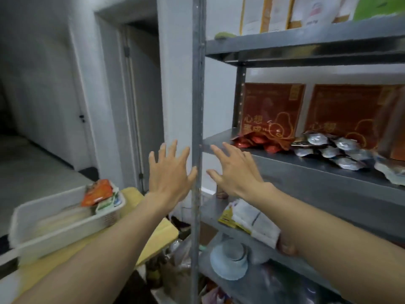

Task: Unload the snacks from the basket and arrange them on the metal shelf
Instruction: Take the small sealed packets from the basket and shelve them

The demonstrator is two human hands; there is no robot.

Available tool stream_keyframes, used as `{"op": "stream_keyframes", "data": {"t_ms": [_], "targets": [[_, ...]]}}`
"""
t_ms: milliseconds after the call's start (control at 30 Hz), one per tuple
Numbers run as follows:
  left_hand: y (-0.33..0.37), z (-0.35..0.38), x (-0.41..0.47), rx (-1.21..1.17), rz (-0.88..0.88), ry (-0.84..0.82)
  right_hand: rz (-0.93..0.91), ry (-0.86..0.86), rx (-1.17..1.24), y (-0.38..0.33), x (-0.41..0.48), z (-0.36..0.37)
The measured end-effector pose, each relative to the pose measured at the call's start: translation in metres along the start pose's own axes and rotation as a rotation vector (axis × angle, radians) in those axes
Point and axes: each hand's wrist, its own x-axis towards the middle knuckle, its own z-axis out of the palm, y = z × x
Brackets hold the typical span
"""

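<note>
A white plastic basket [54, 233] stands on a yellow surface at the lower left, with an orange snack packet [97, 193] and a green-white packet [108, 202] in its far corner. On the grey metal shelf [306, 163] lie red snack packets [260, 142] and several silver packets [335, 150]. My left hand [169, 174] is raised with fingers spread, just left of the shelf's front post. My right hand [234, 170] is spread too, in front of the shelf's left end. Both hold nothing.
Two red boxes [271, 110] stand at the back of the middle shelf. Cartons [276, 14] fill the top shelf. White and yellow bags [249, 220] and a pale blue bowl [230, 260] sit on lower shelves. A white door [142, 102] lies behind, left.
</note>
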Motion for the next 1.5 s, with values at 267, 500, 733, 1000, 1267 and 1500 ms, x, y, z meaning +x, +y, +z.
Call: {"op": "stream_keyframes", "data": {"t_ms": [267,500,733,1000,1267,1500], "targets": [[-0.191,0.007,-0.057,0.106,-0.225,-0.074,-0.166,-0.134,0.121,-0.16,0.051,0.084],[-0.293,0.044,-0.066,0.101,-0.386,-0.098,-0.241,-0.223,0.217,-0.232,0.107,0.162],[-0.363,0.119,-0.036,0.069,-0.479,-0.191,-0.287,-0.297,0.3,-0.271,0.186,0.257],[-0.418,0.195,-0.003,-0.065,-0.546,-0.289,-0.213,-0.464,0.366,-0.295,0.254,0.347],[-0.478,0.298,0.019,-0.268,-0.65,-0.444,-0.042,-0.584,0.437,-0.319,0.309,0.425],[-0.502,0.369,0.029,-0.513,-0.792,-0.514,0.111,-0.689,0.452,-0.322,0.342,0.491]]}}
